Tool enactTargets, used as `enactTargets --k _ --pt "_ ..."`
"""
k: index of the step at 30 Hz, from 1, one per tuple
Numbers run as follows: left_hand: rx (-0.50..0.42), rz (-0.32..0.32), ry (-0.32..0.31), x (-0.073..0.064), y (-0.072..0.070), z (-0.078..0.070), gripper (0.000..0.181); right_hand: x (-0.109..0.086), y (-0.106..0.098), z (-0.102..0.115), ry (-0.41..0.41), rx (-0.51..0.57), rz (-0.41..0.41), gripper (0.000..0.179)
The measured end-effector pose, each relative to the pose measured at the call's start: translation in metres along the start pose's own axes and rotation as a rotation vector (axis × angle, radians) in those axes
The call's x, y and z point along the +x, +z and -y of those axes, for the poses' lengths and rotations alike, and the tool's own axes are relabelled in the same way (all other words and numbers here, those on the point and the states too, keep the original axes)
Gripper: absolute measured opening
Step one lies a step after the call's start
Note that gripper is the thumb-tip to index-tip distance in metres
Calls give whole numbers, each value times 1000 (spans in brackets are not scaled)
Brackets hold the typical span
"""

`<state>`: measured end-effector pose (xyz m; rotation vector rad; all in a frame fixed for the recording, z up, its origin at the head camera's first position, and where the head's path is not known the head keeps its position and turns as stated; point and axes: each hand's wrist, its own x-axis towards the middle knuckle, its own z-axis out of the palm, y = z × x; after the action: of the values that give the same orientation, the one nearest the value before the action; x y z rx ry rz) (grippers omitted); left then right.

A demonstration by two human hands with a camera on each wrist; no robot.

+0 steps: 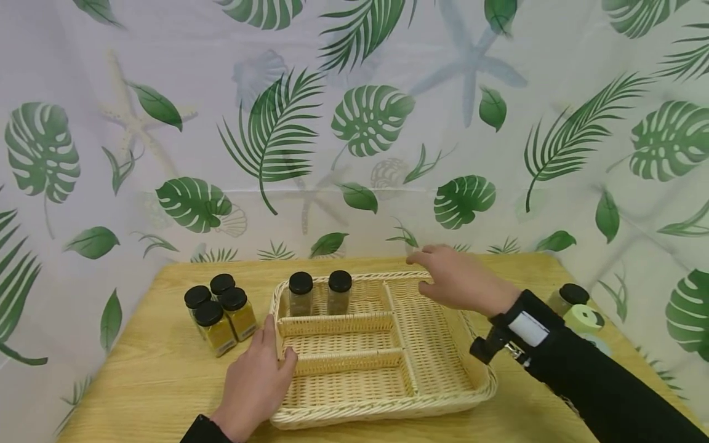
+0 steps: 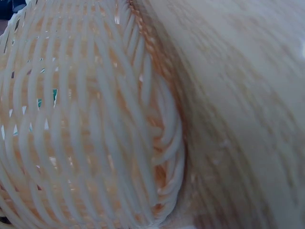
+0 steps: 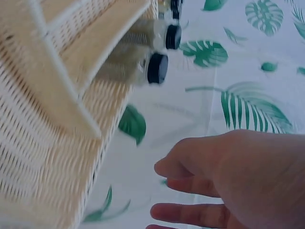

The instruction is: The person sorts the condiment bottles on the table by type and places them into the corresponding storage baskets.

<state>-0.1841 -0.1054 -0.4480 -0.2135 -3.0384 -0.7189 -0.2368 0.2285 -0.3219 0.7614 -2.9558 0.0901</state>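
A pale wicker basket (image 1: 407, 351) with several compartments lies on the wooden table. At its left side, my left hand (image 1: 252, 375) grips the rim, fingers along the outside and thumb over the edge; the left wrist view shows the woven wall (image 2: 81, 119) close up. Over the back right corner hovers my right hand (image 1: 460, 277), fingers loosely spread, holding nothing. In the back left compartment stand two black-lidded jars (image 1: 301, 295) (image 1: 339, 294) side by side. The right wrist view shows these jars (image 3: 126, 64) beyond a divider, with my right hand (image 3: 238, 176) outside the rim.
Left of the basket, several black-lidded jars (image 1: 224, 317) with yellow contents stand in a group. On the right of the table are another black-lidded jar (image 1: 565, 298) and a pale green roll (image 1: 584, 318), partly behind my right sleeve. A leaf-patterned cloth (image 1: 365, 154) hangs behind the table (image 1: 133, 369).
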Motion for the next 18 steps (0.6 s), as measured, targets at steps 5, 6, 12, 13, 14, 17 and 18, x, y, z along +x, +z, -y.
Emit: enactTargets --k 5,6,12,13,14,17,18 --pt "7 12 -1 -1 -1 0 74 -29 -15 -34 134 -7 42 43" --pt "7 15 0 -1 -1 0 74 -35 -18 -41 156 -10 49 43" --pt "-5 28 2 -2 -3 -1 74 -63 -28 -81 288 -6 87 42" --pt "-4 27 4 -2 -3 -1 74 -67 -28 -87 310 -2 95 42" --pt "-5 28 5 -2 -3 -1 74 -70 -28 -93 329 2 104 43" --pt "1 25 10 -2 -3 -1 74 -80 -27 -112 373 16 127 43" --pt "4 21 13 -2 -3 -2 74 -84 -26 -118 381 17 135 44"
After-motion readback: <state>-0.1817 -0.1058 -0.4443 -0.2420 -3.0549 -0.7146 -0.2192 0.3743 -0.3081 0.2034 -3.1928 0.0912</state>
